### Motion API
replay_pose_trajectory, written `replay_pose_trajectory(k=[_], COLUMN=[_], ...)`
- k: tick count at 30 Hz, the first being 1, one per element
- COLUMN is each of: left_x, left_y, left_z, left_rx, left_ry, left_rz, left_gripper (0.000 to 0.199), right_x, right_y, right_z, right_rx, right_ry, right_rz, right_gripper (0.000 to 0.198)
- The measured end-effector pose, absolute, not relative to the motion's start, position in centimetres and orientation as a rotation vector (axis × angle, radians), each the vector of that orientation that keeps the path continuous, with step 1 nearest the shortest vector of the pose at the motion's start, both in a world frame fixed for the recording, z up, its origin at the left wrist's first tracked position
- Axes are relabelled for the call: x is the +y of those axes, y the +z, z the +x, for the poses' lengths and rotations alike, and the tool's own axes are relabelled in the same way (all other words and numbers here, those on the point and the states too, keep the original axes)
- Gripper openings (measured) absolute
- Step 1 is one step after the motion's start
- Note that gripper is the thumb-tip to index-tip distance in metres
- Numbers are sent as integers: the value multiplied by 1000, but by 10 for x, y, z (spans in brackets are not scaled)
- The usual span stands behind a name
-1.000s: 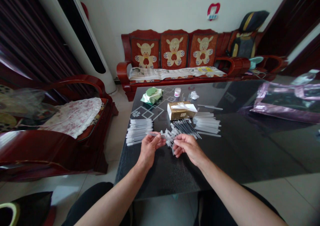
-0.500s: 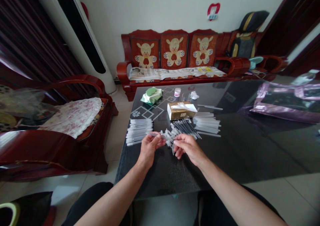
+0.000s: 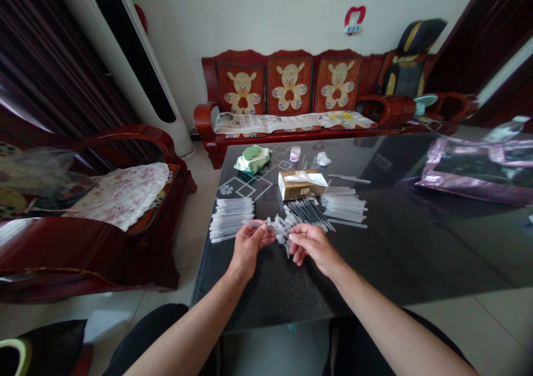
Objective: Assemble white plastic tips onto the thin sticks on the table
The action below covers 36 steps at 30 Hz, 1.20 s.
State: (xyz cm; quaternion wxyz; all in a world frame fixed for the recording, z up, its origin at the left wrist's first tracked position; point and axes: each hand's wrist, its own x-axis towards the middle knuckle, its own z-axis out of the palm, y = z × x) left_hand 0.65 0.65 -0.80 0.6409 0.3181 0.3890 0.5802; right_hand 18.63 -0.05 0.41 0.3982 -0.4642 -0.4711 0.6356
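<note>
My left hand [image 3: 249,247] is closed on a slim translucent white tube [image 3: 251,223] that looks like a pen barrel, its end sticking out to the left. Facing it, my right hand [image 3: 312,245] has its thumb and fingers pinched together; whatever is between them is too small to make out. Between the hands lies a loose heap of small white caps [image 3: 278,224]. Just beyond are thin dark pen refills [image 3: 313,215]. A row of whitish tubes [image 3: 232,212] lies left of my left hand, and a stack of similar pale tubes [image 3: 345,205] lies beyond my right hand.
On the dark glossy table [image 3: 291,298] stands a gold tissue box [image 3: 303,189]. Behind it are a green wipes pack [image 3: 253,159], a small jar [image 3: 295,154] and a crumpled tissue [image 3: 323,159]. A purple-edged plastic bag [image 3: 458,188] lies at the right.
Almost nothing differs. The whole view has shifted very slightly; both hands keep the same pose and place.
</note>
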Motion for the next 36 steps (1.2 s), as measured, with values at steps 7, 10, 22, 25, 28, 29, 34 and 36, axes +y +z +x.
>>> replay_pose_trajectory(k=[7,10,22,25,28,29,34,36], left_x=[5,6,6,5,3,3,12,17], left_y=[-5,-5,-5,-5,-6,-6,-11,-14], left_z=[7,7,7,8,10,10,3,-2], left_rx=[889,885,878,884,855,846,1014,1146], left_ry=[1319,1318,1310,1308,1244,1210,1212,1244], left_rz=[715,722,724,724,762,789,1014,1224], left_gripper=[34,33,32,31,30,30,38,31], right_x=[-1,-1,0,0,-1,-1,6,9], right_y=[1,3,0,2,4,4,5,6], right_z=[184,184,184,184,184,185,194,200], right_rx=[-1207,-1191,-1202,-1194,-1307,-1354,-1222,-1110], right_ry=[1637,1637,1637,1622,1624,1624,1451,1373], right_rz=[-1224,-1245,-1237,-1235,-1185,-1173,-1246,-1274], right_gripper=[36,39,40,40,37,36,32,32])
